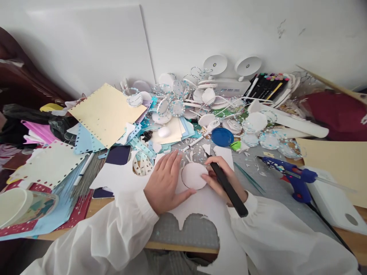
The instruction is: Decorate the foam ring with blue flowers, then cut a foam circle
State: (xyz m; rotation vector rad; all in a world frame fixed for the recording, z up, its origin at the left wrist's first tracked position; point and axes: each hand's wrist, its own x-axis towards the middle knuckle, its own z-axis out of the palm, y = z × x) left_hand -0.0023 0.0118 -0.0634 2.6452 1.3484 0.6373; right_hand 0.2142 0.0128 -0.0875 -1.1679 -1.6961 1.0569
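My left hand (168, 182) lies flat on a white foam sheet (213, 206), fingers stretched out and thumb reaching toward a white round disc (195, 175). A dark line runs around part of the disc's edge, and it sits within the sheet. In my right hand (223, 177) is a black craft knife (228, 187), its narrow tip pointing away from me and its thick end toward my sleeve. The fingertips of that hand touch the disc's right edge. Round cut-outs leave ragged curved edges in the sheet near me.
A grey cutting mat (192, 233) lies underneath, with scraps at its far side. A blue glue gun (298, 175) rests at right. Behind are a blue lid (222, 136), decorated white discs (177, 108) and markers (265, 88). Coloured papers (107, 114) and a plastic tub (27, 206) stand left.
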